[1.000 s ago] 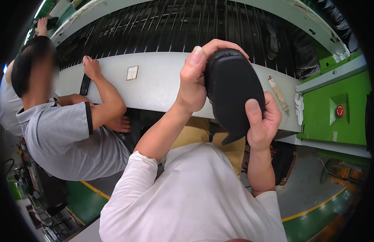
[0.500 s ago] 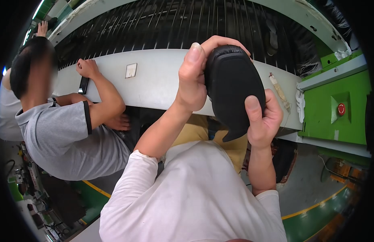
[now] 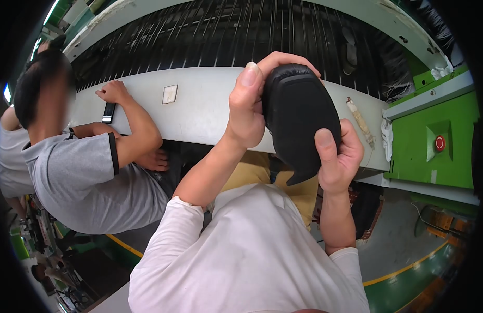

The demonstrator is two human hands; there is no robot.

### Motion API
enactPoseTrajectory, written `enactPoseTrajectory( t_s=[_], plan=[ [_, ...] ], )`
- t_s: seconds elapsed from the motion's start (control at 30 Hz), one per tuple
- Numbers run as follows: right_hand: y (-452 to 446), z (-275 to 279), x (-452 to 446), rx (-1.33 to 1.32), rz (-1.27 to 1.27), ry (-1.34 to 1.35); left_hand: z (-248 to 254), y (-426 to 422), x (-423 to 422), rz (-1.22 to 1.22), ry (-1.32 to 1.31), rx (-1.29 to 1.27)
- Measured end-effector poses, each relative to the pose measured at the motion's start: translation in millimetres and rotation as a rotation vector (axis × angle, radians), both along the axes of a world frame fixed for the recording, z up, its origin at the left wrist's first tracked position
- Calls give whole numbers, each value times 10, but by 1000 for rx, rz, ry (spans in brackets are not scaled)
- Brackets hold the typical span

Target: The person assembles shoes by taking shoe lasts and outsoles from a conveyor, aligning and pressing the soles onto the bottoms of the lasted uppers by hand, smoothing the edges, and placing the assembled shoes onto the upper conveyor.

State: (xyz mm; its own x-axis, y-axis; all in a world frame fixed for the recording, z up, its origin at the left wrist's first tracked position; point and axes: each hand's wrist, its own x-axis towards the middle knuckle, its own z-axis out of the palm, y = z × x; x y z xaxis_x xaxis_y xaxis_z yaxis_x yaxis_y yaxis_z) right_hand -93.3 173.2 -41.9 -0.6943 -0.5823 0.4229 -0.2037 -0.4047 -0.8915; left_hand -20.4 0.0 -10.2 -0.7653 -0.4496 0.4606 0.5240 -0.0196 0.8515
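Both my hands hold a black shoe [image 3: 304,117] in front of my chest, above the near edge of the white bench [image 3: 210,107]. Its flat dark sole faces me, with the rounded, wrinkled end up and a narrow curved tip hanging down. My left hand [image 3: 247,101] is closed around the upper end: the thumb stands up along the left side and the fingers wrap over the top. Lower on the right edge, my right hand [image 3: 339,156] pinches the shoe with its thumb on the sole and its fingers behind, partly hidden.
Beyond the bench runs a rack of metal bars [image 3: 225,39]. On the bench lie a small white square [image 3: 169,94], a taped tool [image 3: 360,121] and a phone [image 3: 108,112]. A co-worker in a grey shirt [image 3: 80,172] sits at left. A red button [image 3: 440,143] sits on the green machine.
The shoe and my hands are nearly still in view, with the grip unchanged. At far left, a raised hand behind the co-worker has dropped mostly from view.
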Motion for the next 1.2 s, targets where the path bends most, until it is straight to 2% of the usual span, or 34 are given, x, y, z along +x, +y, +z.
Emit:
enactPoseTrajectory(
  t_s=[0.57,0.77,1.2],
  plan=[
    [32,-9,7,15,5,-10,37,-18,38,-38,-22,-71],
    [46,-8,5,23,13,-10,40,-6,59,48,-9,-183],
    [122,-9,36,82,45,56,132,99,232,108,-50,-206]
  ],
)
